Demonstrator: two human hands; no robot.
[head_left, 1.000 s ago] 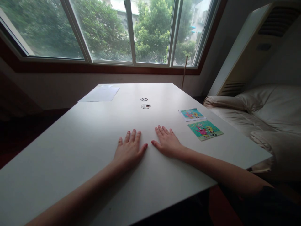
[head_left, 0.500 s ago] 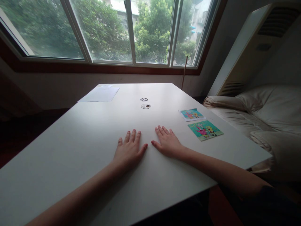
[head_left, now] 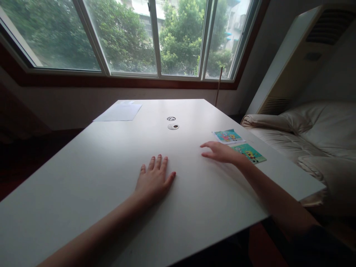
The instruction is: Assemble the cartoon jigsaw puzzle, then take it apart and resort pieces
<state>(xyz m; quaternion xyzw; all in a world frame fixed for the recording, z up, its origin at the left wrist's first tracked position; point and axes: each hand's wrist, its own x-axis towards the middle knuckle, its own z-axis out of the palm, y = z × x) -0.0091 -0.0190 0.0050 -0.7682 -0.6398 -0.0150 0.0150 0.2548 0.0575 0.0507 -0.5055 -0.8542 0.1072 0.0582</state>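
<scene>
My left hand (head_left: pixel 153 179) lies flat on the white table (head_left: pixel 91 170), palm down with its fingers spread, holding nothing. Raised off the tabletop, my right hand (head_left: pixel 218 152) has its thumb and fingers apart and nothing between them. Beside and partly behind it is a green cartoon picture card (head_left: pixel 251 152); the hand and wrist hide the card's left part. Just beyond lies a second, blue cartoon picture (head_left: pixel 228 136) with a white border, close to the right hand's knuckles.
Two round cable-hole covers (head_left: pixel 173 127) sit in the tabletop towards the back. White paper sheets (head_left: pixel 119 112) lie at the far left edge. A cream sofa (head_left: pixel 272 137) stands to the right, before a tall air conditioner (head_left: pixel 289 66). Windows (head_left: pixel 178 40) run along the back wall.
My right hand has lifted off the table and moved right towards the picture cards, now covering part of the green one. My left hand stays flat in place.
</scene>
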